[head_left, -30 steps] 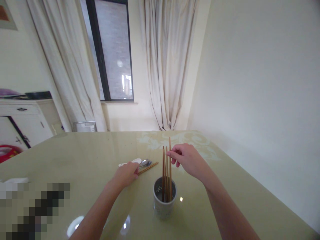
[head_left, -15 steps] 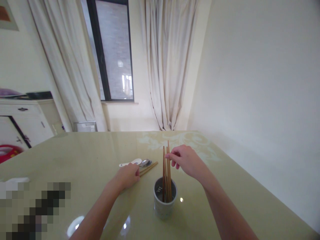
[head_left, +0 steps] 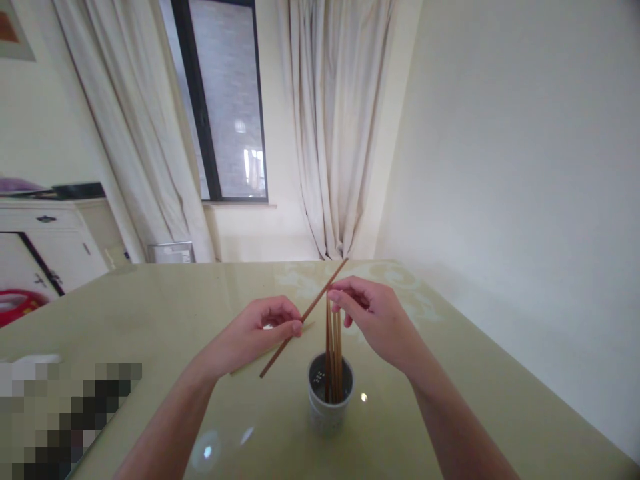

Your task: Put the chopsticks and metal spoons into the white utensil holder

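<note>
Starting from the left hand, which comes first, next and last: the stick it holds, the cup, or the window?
1. The loose chopstick: pinched in the left hand, slanting up to the right.
2. The cup: on the table, just right of and below that hand, with chopsticks standing in it.
3. The window: far across the room, behind the table.

place: home dining room | signs: table (head_left: pixel 175 300), curtains (head_left: pixel 330 127), window (head_left: pixel 225 100), white cabinet (head_left: pixel 50 247), chopsticks in cup (head_left: pixel 327 403)
</note>
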Motion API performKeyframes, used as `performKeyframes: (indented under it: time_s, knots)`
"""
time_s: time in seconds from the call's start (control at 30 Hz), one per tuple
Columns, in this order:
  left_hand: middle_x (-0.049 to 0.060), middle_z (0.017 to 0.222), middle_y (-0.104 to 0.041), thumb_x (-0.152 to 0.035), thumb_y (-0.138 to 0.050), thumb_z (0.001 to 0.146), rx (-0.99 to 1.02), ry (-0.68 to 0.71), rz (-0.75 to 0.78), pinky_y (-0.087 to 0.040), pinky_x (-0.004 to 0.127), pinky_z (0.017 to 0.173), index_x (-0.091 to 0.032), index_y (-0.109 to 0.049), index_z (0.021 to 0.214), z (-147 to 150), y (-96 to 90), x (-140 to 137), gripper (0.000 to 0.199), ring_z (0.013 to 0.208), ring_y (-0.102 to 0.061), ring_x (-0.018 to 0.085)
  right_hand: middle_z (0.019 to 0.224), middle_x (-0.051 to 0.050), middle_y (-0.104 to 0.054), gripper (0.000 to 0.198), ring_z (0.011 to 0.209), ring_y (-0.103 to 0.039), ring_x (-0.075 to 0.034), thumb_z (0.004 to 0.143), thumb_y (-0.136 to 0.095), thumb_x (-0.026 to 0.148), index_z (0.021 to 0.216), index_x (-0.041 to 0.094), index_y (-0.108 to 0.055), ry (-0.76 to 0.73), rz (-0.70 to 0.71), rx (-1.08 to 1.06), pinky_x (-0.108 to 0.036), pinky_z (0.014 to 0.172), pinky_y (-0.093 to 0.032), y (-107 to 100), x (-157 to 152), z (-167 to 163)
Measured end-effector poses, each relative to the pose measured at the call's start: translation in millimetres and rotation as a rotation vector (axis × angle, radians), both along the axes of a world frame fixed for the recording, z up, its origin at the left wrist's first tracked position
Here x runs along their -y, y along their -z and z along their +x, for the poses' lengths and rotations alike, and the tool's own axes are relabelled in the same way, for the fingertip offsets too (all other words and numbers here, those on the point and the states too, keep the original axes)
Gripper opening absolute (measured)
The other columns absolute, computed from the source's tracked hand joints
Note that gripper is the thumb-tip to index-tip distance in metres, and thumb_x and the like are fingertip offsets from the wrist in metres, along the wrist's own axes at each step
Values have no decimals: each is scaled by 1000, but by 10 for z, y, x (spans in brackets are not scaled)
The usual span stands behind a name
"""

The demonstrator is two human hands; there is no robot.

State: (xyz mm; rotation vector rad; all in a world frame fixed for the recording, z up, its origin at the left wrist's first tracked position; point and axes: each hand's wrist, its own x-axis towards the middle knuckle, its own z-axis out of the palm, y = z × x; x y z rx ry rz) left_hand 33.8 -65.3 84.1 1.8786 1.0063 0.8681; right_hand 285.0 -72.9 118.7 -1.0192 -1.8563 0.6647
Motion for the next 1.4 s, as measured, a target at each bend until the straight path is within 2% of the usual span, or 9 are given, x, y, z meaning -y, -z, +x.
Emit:
performKeyframes:
  time_s: [0.13,0.3,0.37,0.47,0.57,0.7,0.93,1.13,1.4]
  knots:
    - [1,87,-73,-43,-69,94,-21,27,44,-50,26,74,-19,-73,92,134,-66,97,24,81,-65,15,75,0,-72,25,62,-63,-14,101,-62,36,83,20,-70,-22,3,-88,-25,60,-48,28,-9,-59]
    - [3,89,-74,-50,-56,99,-116,-52,97,-50,27,75,-19,-73,93,77,14,-10,36,84,-66,18,80,-2,-74,27,65,-65,-14,102,-60,38,86,19,-70,-18,-1,-139,-25,62,-50,-32,-24,71]
    - [4,90,-75,-45,-53,101,-327,-156,132,-49,29,75,-19,-72,92,8,124,-104,34,85,-67,20,80,-2,-74,28,64,-65,-14,103,-59,37,85,19,-69,0,-5,-105,-25,61,-48,-66,-19,128]
    - [9,98,-77,-31,-52,100,-801,-328,155,-47,33,78,-20,-72,92,-81,373,-246,24,92,-70,25,77,-1,-73,29,65,-66,-14,104,-56,34,82,19,-69,-7,-25,-8,-25,62,-49,-70,-14,142]
    - [13,106,-78,-24,-50,98,-1038,-351,109,-48,35,80,-21,-73,94,-118,624,-341,23,100,-72,29,74,0,-72,29,64,-66,-14,103,-55,29,80,20,-69,-8,-34,94,-25,64,-48,-23,-21,84]
    - [12,107,-78,-21,-54,94,-1066,-326,64,-50,34,80,-22,-73,92,-133,812,-394,19,101,-74,29,76,0,-73,29,64,-66,-14,103,-54,30,81,20,-68,28,-6,71,-26,64,-49,-4,-44,60]
    - [12,109,-78,-22,-58,90,-1054,-323,41,-52,36,81,-22,-73,95,-161,881,-428,16,101,-74,30,79,-2,-75,29,63,-65,-15,103,-55,36,83,20,-68,116,19,30,-26,61,-48,-102,-37,250]
    - [8,104,-80,-20,-64,84,-1009,-286,35,-50,31,78,-24,-75,92,-152,904,-418,14,97,-75,26,74,0,-73,31,63,-66,-15,104,-53,29,77,21,-67,98,-14,210,-26,64,-46,-50,-12,151]
    - [6,97,-81,-19,-65,81,-961,-247,43,-48,29,74,-24,-75,87,-153,941,-427,13,92,-75,25,72,-4,-74,41,68,-68,-18,106,-51,26,69,21,-67,55,-69,618,-27,68,-44,195,-10,-143]
